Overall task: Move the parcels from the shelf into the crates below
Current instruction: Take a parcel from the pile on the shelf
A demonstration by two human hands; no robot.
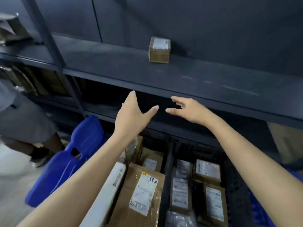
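Note:
One small brown cardboard parcel (pixel 159 50) with a white label on top stands alone at the back of the dark shelf board (pixel 188 79). My left hand (pixel 133 113) and my right hand (pixel 188 108) are both raised just below the shelf's front edge, fingers straight and spread, holding nothing. Their thumbs point at each other with a small gap between. Below them, two black crates sit side by side: the left crate (pixel 166 169) and the right crate (pixel 236 185) each hold several labelled brown parcels.
A blue plastic crate (pixel 72 159) leans at the lower left beside a long white box (pixel 108 192). Another person in grey clothes (pixel 21 118) stands at the left by a neighbouring rack with cardboard boxes. A cardboard box (pixel 287 141) sits at the right under the shelf.

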